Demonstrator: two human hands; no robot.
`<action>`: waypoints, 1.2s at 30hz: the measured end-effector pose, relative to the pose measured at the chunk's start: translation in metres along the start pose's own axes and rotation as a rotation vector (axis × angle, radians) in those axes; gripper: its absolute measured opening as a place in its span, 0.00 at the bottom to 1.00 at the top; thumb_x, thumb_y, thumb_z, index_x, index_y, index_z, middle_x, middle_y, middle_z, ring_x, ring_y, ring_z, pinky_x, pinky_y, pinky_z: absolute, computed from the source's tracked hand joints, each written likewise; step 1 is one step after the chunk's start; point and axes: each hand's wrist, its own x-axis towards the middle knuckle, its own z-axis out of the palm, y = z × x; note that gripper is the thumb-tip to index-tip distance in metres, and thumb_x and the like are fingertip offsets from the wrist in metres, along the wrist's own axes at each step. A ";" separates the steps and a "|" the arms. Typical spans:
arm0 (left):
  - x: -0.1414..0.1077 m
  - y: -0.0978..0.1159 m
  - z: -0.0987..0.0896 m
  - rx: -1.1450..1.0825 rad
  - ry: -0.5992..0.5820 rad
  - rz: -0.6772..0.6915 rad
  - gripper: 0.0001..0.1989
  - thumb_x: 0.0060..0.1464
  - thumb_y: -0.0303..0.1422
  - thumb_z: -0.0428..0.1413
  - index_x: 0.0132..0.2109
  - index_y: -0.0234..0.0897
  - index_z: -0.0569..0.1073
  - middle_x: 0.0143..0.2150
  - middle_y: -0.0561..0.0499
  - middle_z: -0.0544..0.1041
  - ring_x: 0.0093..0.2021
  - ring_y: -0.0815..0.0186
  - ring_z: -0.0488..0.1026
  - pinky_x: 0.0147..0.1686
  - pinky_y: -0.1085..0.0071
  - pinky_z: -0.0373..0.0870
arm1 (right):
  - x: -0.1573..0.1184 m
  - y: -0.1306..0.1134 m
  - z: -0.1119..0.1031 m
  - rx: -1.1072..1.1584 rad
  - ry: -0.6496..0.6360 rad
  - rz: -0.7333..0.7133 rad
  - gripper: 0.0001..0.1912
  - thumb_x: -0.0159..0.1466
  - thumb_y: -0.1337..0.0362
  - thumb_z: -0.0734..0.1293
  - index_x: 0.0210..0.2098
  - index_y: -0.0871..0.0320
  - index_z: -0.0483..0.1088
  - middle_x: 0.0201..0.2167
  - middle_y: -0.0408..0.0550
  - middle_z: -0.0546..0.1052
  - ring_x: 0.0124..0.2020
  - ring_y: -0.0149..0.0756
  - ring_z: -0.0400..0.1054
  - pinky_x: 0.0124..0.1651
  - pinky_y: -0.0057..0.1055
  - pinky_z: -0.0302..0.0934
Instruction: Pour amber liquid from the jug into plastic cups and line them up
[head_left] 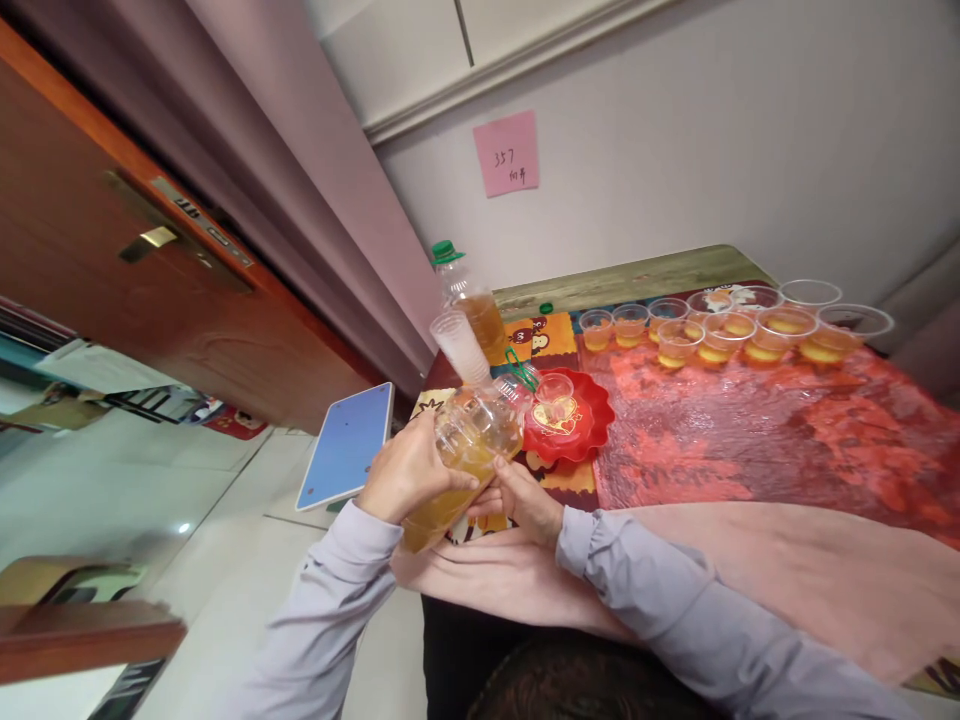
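My left hand [417, 468] is wrapped round a large clear bottle [474, 440] of yellowish liquid, tilted with its neck toward the upper right. My right hand [523, 500] supports the same bottle from its right side. The bottle's mouth is beside a clear cup [554, 392] standing on a red scalloped plate [581, 440]. Just behind the bottle is a stack of clear cups [459, 348]. Farther back stands a second bottle [484, 318] with a green cap, holding amber liquid.
Several clear cups [679, 345] with yellow-orange liquid stand in rows at the back right of the red tablecloth [697, 440]. A loose green cap [546, 308] lies near the back edge. A blue-topped stool [346, 442] is left of the table; a pink note hangs on the wall.
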 end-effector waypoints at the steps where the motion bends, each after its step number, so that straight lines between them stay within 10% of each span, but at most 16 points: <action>1: -0.001 0.003 0.000 0.028 -0.012 -0.008 0.40 0.38 0.42 0.73 0.60 0.43 0.72 0.55 0.43 0.83 0.53 0.47 0.82 0.47 0.62 0.74 | 0.001 0.000 0.000 -0.002 0.005 -0.002 0.38 0.62 0.30 0.70 0.50 0.59 0.75 0.39 0.54 0.84 0.35 0.41 0.82 0.46 0.43 0.78; 13: -0.013 0.037 0.004 0.385 0.051 -0.043 0.30 0.56 0.49 0.62 0.57 0.32 0.67 0.55 0.34 0.80 0.57 0.42 0.79 0.50 0.54 0.75 | 0.006 0.006 0.003 0.122 0.075 0.008 0.36 0.64 0.30 0.68 0.58 0.51 0.69 0.51 0.52 0.83 0.40 0.43 0.82 0.48 0.46 0.76; 36: -0.013 0.056 -0.009 0.569 0.036 0.006 0.33 0.60 0.54 0.58 0.58 0.30 0.69 0.52 0.33 0.80 0.52 0.42 0.81 0.48 0.52 0.75 | 0.002 -0.001 0.011 0.261 0.025 -0.022 0.38 0.63 0.32 0.71 0.60 0.52 0.69 0.56 0.55 0.81 0.49 0.46 0.81 0.58 0.51 0.72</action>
